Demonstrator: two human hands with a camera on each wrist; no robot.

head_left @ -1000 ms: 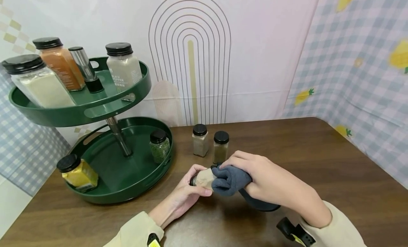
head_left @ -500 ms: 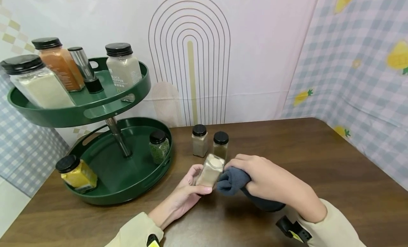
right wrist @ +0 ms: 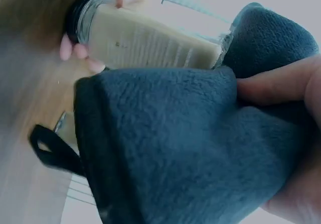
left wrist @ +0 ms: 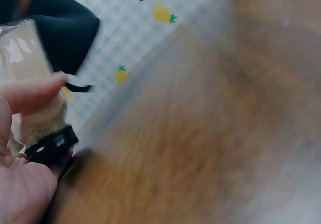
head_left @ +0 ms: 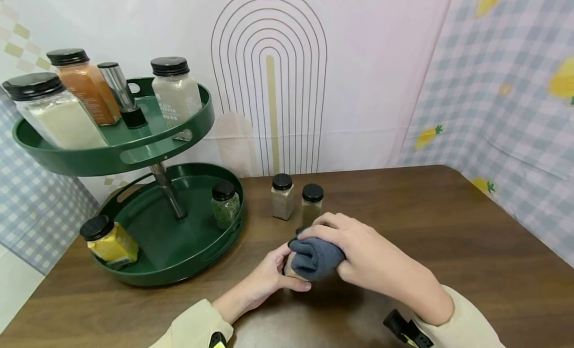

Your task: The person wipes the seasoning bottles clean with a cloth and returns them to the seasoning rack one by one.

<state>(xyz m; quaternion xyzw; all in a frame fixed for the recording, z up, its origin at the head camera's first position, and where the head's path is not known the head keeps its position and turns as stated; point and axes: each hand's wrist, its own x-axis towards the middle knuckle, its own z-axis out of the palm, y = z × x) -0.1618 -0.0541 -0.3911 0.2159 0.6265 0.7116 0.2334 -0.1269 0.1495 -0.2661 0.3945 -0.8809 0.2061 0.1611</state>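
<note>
My left hand (head_left: 273,275) grips a small square spice jar (left wrist: 30,58) of pale beige powder. Its black lid (left wrist: 52,143) lies toward my palm, as the left wrist view shows. In my right hand (head_left: 358,248) is a bunched dark blue-grey cloth (head_left: 316,258), pinched between thumb and fingers. The cloth lies over the base end of the jar and hides most of it from the head view. A thin black hanging loop (right wrist: 52,148) sticks out from the cloth's edge in the right wrist view.
Two small black-lidded spice jars, one pale (head_left: 282,198) and one olive-brown (head_left: 311,206), stand just beyond my hands. At left rises a green two-tier tray (head_left: 166,275) with a yellow jar (head_left: 112,243), a green herb jar (head_left: 225,206), larger jars and a steel grinder (head_left: 121,96).
The jar in my left hand was tipped base-up half a second ago, apart from the cloth. Now the cloth in my right hand has moved left and covers the jar's end again.
</note>
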